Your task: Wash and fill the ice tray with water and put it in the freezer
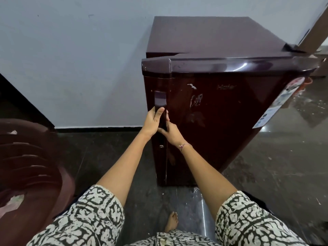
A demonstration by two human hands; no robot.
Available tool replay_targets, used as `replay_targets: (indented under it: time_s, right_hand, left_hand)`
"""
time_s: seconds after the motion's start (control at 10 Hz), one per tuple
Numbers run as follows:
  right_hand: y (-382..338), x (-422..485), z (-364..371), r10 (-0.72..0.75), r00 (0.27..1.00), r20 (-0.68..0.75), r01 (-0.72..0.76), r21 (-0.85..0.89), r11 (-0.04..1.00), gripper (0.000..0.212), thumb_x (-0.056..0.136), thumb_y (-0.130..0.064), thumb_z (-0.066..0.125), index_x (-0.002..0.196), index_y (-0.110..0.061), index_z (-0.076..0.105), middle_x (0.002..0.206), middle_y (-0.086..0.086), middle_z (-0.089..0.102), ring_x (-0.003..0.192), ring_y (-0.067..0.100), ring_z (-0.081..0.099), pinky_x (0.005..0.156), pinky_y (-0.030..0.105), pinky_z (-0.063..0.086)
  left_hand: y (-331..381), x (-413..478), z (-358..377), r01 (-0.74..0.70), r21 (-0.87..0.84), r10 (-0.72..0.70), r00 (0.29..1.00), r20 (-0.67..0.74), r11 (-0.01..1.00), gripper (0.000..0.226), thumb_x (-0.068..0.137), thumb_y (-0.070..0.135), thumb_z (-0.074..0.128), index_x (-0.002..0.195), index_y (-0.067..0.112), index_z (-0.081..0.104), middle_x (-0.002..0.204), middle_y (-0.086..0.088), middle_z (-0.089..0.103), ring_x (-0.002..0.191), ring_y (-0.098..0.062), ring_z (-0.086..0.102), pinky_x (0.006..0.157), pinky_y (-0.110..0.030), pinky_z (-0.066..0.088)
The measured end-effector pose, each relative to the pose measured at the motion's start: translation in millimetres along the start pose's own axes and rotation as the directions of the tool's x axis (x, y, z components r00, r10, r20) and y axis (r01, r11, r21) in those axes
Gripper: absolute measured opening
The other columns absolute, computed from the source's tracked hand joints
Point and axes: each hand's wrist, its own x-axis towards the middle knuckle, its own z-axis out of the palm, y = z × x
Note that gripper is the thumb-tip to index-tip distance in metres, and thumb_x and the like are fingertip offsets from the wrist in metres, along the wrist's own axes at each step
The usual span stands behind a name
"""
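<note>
A small dark maroon fridge [221, 112] stands on the floor against the pale wall. Its door looks slightly ajar at the top left corner. A vertical door handle [160, 100] runs down the door's left edge. My left hand [153, 121] wraps around the handle from the left, thumb on its front. My right hand [171, 133] grips the same handle just below and to the right. No ice tray is in view.
A dark brown plastic chair [30, 167] stands at the left. The dark glossy floor [276, 174] is wet and streaked to the right of the fridge. My bare foot [171, 221] is below the fridge. A brown door frame [314, 29] leans in at the top right.
</note>
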Motion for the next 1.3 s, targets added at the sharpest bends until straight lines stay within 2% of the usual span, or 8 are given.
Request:
replay_targets:
  time_s: [0.1, 0.2, 0.3, 0.4, 0.5, 0.7, 0.9, 1.3]
  right_hand:
    - [3, 21, 1, 0.017, 0.999, 0.038, -0.018, 0.031, 0.999, 0.084, 0.094, -0.018, 0.056, 0.149, -0.009, -0.006, 0.102, 0.003, 0.064, 0.093, 0.008, 0.062, 0.087, 0.012, 0.041]
    - [11, 28, 4, -0.028, 0.998, 0.057, 0.026, 0.043, 0.999, 0.082, 0.094, -0.016, 0.055, 0.148, -0.016, -0.008, 0.136, 0.018, 0.051, 0.121, 0.024, 0.054, 0.104, 0.022, 0.037]
    - [16, 29, 7, -0.047, 0.998, 0.052, 0.043, 0.068, 0.997, 0.079, 0.095, -0.012, 0.052, 0.148, -0.012, -0.006, 0.146, 0.015, 0.040, 0.127, 0.012, 0.044, 0.105, 0.011, 0.028]
    - [18, 30, 9, -0.056, 0.997, 0.049, 0.051, 0.082, 0.995, 0.077, 0.096, -0.010, 0.051, 0.149, -0.009, -0.004, 0.147, 0.013, 0.037, 0.123, 0.002, 0.038, 0.099, -0.001, 0.022]
    - [17, 28, 9, -0.053, 0.998, 0.036, 0.050, 0.093, 0.994, 0.076, 0.096, -0.010, 0.051, 0.149, -0.008, -0.003, 0.151, 0.013, 0.031, 0.134, 0.013, 0.038, 0.105, 0.010, 0.023]
    - [8, 25, 9, 0.014, 0.999, 0.029, -0.020, 0.202, 0.979, 0.061, 0.094, -0.012, 0.053, 0.147, -0.006, 0.023, 0.141, 0.013, 0.046, 0.132, 0.022, 0.043, 0.101, 0.014, 0.031]
    - [0, 18, 16, 0.095, 0.993, -0.068, -0.080, 0.201, 0.976, 0.043, 0.095, -0.014, 0.053, 0.133, 0.000, 0.039, 0.127, 0.018, 0.054, 0.120, 0.026, 0.052, 0.102, 0.031, 0.041]
    - [14, -51, 2, 0.044, 0.958, -0.282, -0.027, 0.062, 0.998, 0.054, 0.101, -0.032, 0.038, 0.146, -0.004, 0.025, 0.153, 0.011, 0.025, 0.145, 0.023, 0.012, 0.116, 0.032, 0.013]
  left_hand:
    - [0, 19, -4, -0.007, -0.023, 0.008, 1.000, 0.010, 1.000, 0.048, 0.065, 0.063, 0.037, 0.085, 0.022, 0.051, 0.079, 0.003, 0.056, 0.068, 0.018, 0.058, 0.071, -0.001, 0.041]
    - [-6, 26, -4, -0.023, -0.063, 0.024, 1.000, 0.014, 0.998, 0.047, 0.064, 0.063, 0.037, 0.083, 0.021, 0.051, 0.076, 0.003, 0.055, 0.066, 0.017, 0.058, 0.070, -0.001, 0.041]
    - [-14, 30, -2, -0.022, -0.074, 0.021, 1.000, -0.013, 0.997, 0.047, 0.063, 0.064, 0.037, 0.083, 0.023, 0.051, 0.078, 0.005, 0.056, 0.068, 0.017, 0.059, 0.071, -0.003, 0.043]
    - [-18, 32, -4, -0.016, -0.051, 0.015, 1.000, -0.026, 0.999, 0.050, 0.063, 0.068, 0.036, 0.086, 0.026, 0.052, 0.083, 0.009, 0.058, 0.074, 0.018, 0.059, 0.078, -0.003, 0.043]
    - [-17, 30, -4, -0.024, -0.040, 0.023, 0.999, -0.031, 0.999, 0.059, 0.062, 0.072, 0.036, 0.092, 0.024, 0.052, 0.087, 0.010, 0.059, 0.077, 0.020, 0.058, 0.077, -0.003, 0.044]
    - [-23, 32, -9, -0.032, 0.014, 0.032, 0.999, 0.004, 0.999, 0.069, 0.067, 0.083, 0.044, 0.090, 0.020, 0.058, 0.079, -0.003, 0.068, 0.081, -0.010, 0.068, 0.084, -0.026, 0.053]
    - [-20, 26, -6, -0.016, 0.055, 0.019, 0.998, -0.054, 0.998, 0.034, 0.101, 0.034, 0.037, 0.111, 0.008, 0.056, 0.098, -0.004, 0.068, 0.100, -0.016, 0.063, 0.104, -0.043, 0.043]
    - [-39, -37, 19, 0.067, 0.501, 0.039, 0.980, -0.197, 0.863, 0.060, 0.102, 0.041, 0.027, 0.152, 0.013, 0.012, 0.157, -0.010, 0.024, 0.143, -0.025, 0.026, 0.113, -0.040, 0.027]
